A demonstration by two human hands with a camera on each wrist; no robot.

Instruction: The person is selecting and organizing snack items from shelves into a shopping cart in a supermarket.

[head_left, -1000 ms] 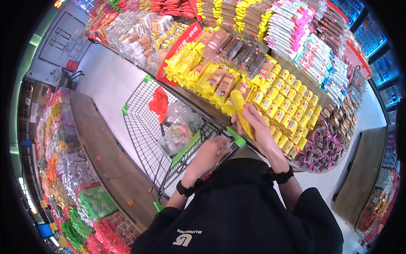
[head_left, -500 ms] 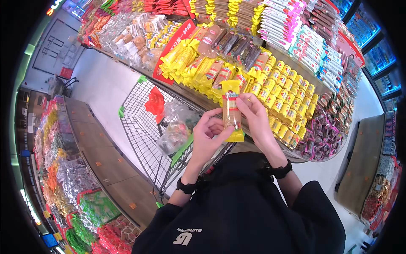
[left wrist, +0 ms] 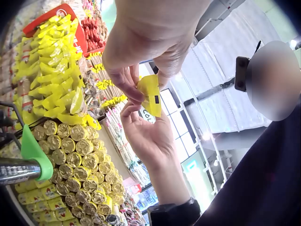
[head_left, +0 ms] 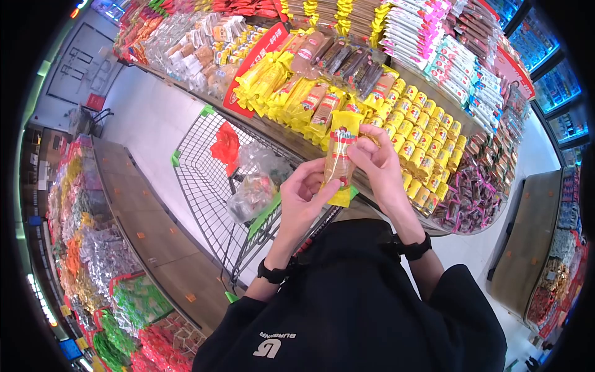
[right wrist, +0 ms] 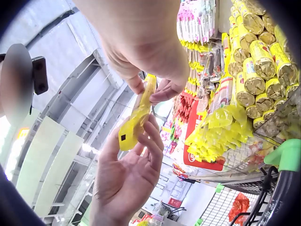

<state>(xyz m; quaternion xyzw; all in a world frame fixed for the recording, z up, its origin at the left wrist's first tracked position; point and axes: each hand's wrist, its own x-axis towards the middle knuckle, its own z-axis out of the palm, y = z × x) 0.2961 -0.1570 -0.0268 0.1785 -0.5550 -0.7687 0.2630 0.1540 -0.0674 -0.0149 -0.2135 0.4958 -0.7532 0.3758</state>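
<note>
A long snack packet, with yellow ends and a clear middle showing something tan inside, is held upright between both hands above the cart handle, its printed front toward my head. My left hand pinches its lower part, thumb across the front. Near the upper right edge, my right hand grips it between thumb and fingers. From the left wrist, the packet's yellow end shows between the two hands. In the right wrist view, its yellow wrapper has a small dark square near the end.
A wire shopping cart stands ahead to the left, with a red bag and clear plastic bags inside. Beyond is a display of similar yellow packets and stacked yellow rolls. Wooden shelving runs along the left.
My left hand has come up from the cart handle to the packet's lower part. The packet, first edge-on in my right hand, has turned its front toward me, then tilted slightly.
</note>
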